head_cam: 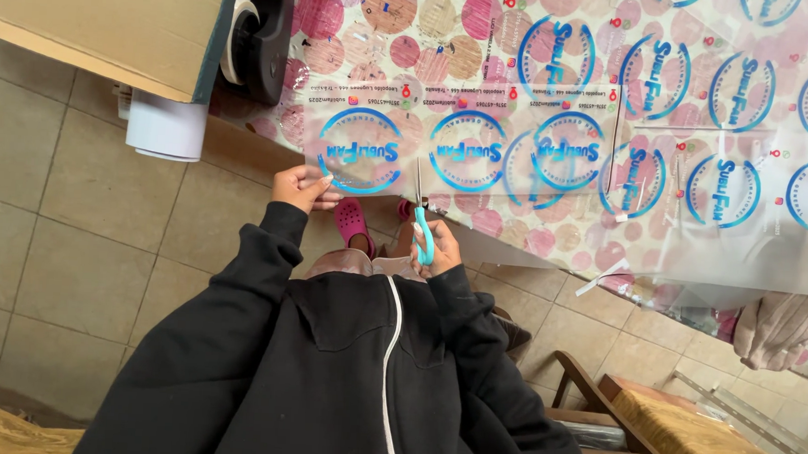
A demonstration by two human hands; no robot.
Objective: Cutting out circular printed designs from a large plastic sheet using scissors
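A long clear plastic film sheet [555, 161], printed with rows of round blue logos, lies over a table with a pink-dotted cover [415, 20]. My left hand [303, 188] pinches the sheet's near left corner. My right hand [435, 250] grips scissors with turquoise handles [422, 221]. Their blades point up into the sheet's near edge, between two logos. Both arms wear black sleeves.
A cardboard box [102, 13] and a black tape dispenser [259, 31] sit at the table's left end, with a white roll [165, 127] below. Cut film strips [604, 276] hang off the near edge. A wooden chair [660, 434] stands at lower right on the tiled floor.
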